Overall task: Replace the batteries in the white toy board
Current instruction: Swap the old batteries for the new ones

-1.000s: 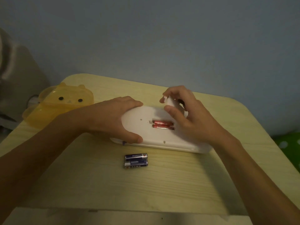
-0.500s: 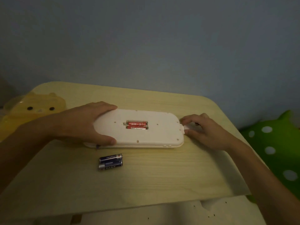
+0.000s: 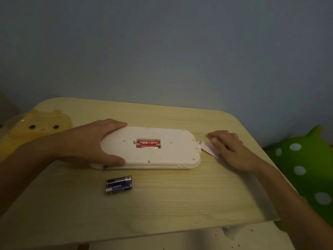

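Observation:
The white toy board [image 3: 173,152] lies face down in the middle of the wooden table [image 3: 162,210]. Its battery compartment is uncovered and holds two red batteries [image 3: 148,143] side by side. My left hand [image 3: 93,141] grips the board's left end, thumb on the near edge and fingers over the far edge. The white battery cover [image 3: 209,149] lies flat on the table just right of the board. My right hand [image 3: 230,150] rests on it, thumb and fingers touching it. Two dark blue batteries [image 3: 119,184] lie together on the table in front of the board.
A translucent yellow bear-shaped container [image 3: 39,125] sits at the table's far left edge. A green plush toy with white dots [image 3: 306,163] stands beyond the table's right edge. A blue-grey wall rises behind the table.
My right hand has carried the white cover from over the compartment to the table right of the board. The red batteries are now fully exposed. My left hand has kept its grip.

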Demonstrator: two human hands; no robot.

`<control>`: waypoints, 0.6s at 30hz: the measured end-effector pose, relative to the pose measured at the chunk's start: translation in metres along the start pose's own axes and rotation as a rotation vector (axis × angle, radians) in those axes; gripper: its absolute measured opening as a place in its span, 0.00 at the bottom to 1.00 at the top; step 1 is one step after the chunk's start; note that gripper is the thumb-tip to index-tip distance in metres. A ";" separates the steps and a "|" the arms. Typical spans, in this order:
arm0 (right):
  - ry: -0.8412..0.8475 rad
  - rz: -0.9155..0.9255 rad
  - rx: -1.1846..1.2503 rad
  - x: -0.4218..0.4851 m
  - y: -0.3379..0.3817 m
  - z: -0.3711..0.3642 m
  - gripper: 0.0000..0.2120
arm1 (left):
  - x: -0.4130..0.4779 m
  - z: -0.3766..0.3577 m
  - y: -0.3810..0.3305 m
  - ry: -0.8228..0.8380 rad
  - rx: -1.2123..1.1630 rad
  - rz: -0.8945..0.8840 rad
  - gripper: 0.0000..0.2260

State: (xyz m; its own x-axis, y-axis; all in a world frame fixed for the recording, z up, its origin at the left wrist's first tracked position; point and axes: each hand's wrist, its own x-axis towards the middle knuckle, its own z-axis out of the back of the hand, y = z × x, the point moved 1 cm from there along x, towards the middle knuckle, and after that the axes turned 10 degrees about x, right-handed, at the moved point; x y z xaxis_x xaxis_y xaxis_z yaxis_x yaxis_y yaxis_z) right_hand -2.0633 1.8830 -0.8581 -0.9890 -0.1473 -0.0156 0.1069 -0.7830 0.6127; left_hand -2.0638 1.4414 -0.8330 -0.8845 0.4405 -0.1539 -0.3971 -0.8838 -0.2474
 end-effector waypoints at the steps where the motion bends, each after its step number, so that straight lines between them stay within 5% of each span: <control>1: 0.002 0.005 -0.005 0.001 -0.002 0.000 0.19 | 0.000 0.000 -0.001 0.004 0.003 0.001 0.59; 7: -0.022 0.001 -0.034 0.003 0.005 0.003 0.20 | 0.000 0.008 -0.009 -0.004 0.068 -0.004 0.60; 11: -0.107 0.213 0.015 -0.006 0.053 -0.008 0.19 | 0.008 0.014 -0.044 -0.167 0.057 -0.138 0.39; 18: 0.129 0.355 -0.120 -0.011 0.121 -0.050 0.45 | 0.032 -0.004 -0.071 -0.270 0.101 -0.299 0.17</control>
State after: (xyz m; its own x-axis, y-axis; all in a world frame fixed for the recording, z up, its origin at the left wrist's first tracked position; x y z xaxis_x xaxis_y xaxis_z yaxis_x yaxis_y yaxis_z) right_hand -2.0342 1.7596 -0.8238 -0.8683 -0.4901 0.0769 0.4585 -0.7336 0.5016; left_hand -2.0630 1.5185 -0.8244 -0.7539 0.6345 0.1705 -0.6562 -0.7403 -0.1462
